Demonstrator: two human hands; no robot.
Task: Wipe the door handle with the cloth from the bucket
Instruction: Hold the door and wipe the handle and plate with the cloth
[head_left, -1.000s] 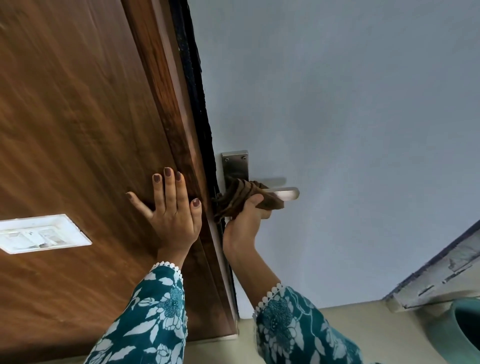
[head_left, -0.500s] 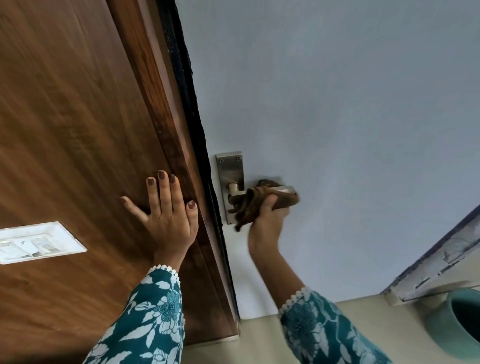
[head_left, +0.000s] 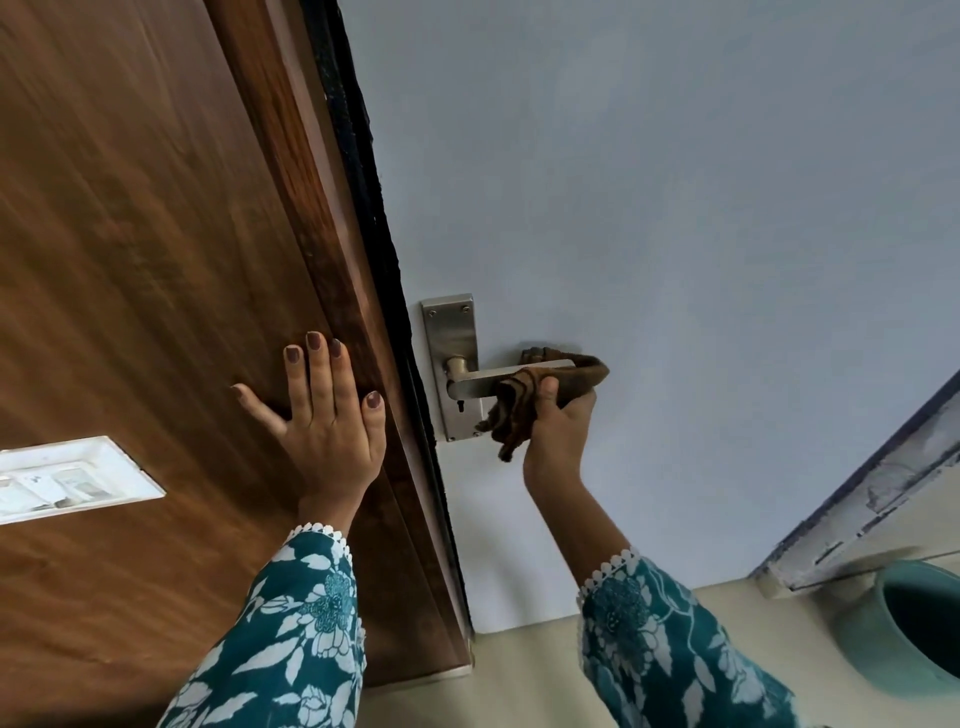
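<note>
A metal lever door handle (head_left: 475, 383) on a steel backplate (head_left: 450, 332) sits on the pale grey door. My right hand (head_left: 558, 431) grips a brown cloth (head_left: 524, 410) wrapped around the outer end of the lever, so the lever's tip is hidden. A loose fold of cloth hangs below the lever. My left hand (head_left: 324, 410) rests flat with fingers spread on the brown wooden frame (head_left: 156, 260) to the left of the door edge. A teal bucket (head_left: 909, 629) stands on the floor at the lower right.
A white switch plate (head_left: 67, 480) is set into the wooden panel at the far left. A black seal strip (head_left: 374, 218) runs along the door edge. A worn white skirting (head_left: 883, 493) slopes down at the right, above the beige floor (head_left: 519, 675).
My right hand has slid the cloth outward along the lever, from its base near the backplate to its tip, uncovering the inner part. My left hand has stayed on the wood.
</note>
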